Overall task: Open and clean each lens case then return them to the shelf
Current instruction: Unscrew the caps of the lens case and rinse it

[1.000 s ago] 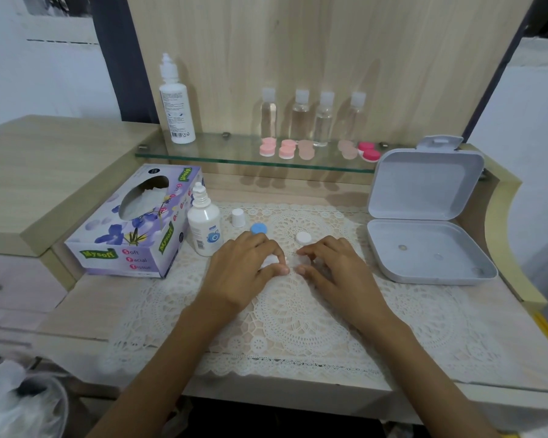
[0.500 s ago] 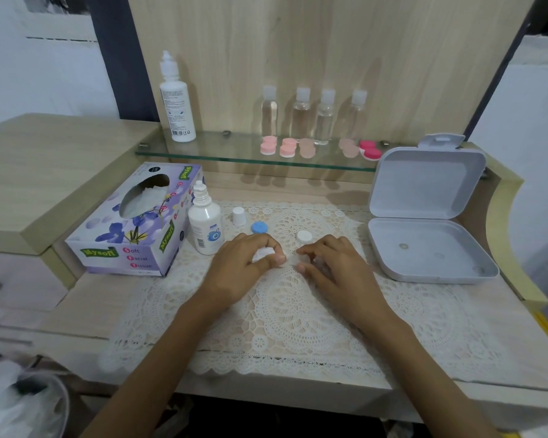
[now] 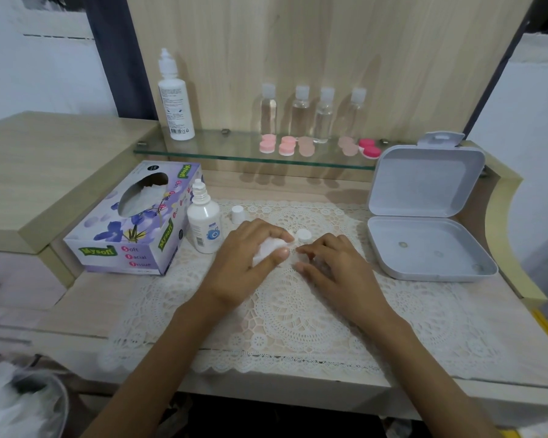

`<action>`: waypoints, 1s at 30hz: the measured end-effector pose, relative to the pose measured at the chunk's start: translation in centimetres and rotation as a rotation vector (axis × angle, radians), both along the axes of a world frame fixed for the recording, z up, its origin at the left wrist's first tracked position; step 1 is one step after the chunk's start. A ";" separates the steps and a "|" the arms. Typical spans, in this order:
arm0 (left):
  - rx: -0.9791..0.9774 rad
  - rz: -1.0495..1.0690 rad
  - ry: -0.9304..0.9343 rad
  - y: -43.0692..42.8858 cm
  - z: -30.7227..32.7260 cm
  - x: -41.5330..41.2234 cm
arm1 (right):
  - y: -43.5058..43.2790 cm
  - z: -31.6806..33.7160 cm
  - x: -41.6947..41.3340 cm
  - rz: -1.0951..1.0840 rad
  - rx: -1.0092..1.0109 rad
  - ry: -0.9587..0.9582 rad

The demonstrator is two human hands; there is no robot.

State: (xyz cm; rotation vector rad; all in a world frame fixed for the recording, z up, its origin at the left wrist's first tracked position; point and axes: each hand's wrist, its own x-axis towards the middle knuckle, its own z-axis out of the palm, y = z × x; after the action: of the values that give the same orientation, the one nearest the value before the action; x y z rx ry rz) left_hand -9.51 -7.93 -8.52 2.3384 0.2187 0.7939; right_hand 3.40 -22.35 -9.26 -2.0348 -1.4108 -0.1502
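My left hand (image 3: 250,257) grips a wad of white tissue (image 3: 268,249) on the lace mat (image 3: 298,311). My right hand (image 3: 332,270) rests on the mat beside it, with its fingertips pinching a small clear lens case (image 3: 318,262) that is mostly hidden under the fingers. A loose white cap (image 3: 303,235) lies just behind the fingertips. The blue cap is hidden behind my left hand. Several pink and beige lens cases (image 3: 287,146) stand on the glass shelf (image 3: 253,159).
A tissue box (image 3: 130,229) and a small solution bottle (image 3: 204,221) with its cap (image 3: 237,214) off stand to the left. An open grey box (image 3: 424,222) lies to the right. A tall bottle (image 3: 174,102) and several clear bottles (image 3: 310,115) stand on the shelf.
My left hand has curled and lifted a little, so the white tissue wad now shows in it, and it covers the blue cap. The right hand has hardly moved.
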 end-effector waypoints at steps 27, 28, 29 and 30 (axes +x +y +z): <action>0.207 -0.041 0.117 -0.8 -0.4 0.2 | -0.3 0.2 0.2 0.016 0.130 0.183; 0.224 -0.033 0.123 -0.8 -0.4 0.2 | -0.3 0.2 0.2 0.017 0.132 0.189; 0.239 -0.024 0.125 -0.8 -0.4 0.2 | -0.3 0.2 0.2 0.017 0.131 0.193; 0.258 -0.016 0.118 -0.8 -0.4 0.2 | -0.3 0.2 0.2 0.016 0.126 0.194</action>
State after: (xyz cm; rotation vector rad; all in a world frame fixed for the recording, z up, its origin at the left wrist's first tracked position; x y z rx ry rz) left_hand -9.31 -8.71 -8.93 2.6295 0.1556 0.7127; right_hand 3.59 -22.64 -9.07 -1.8807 -1.2651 -0.0327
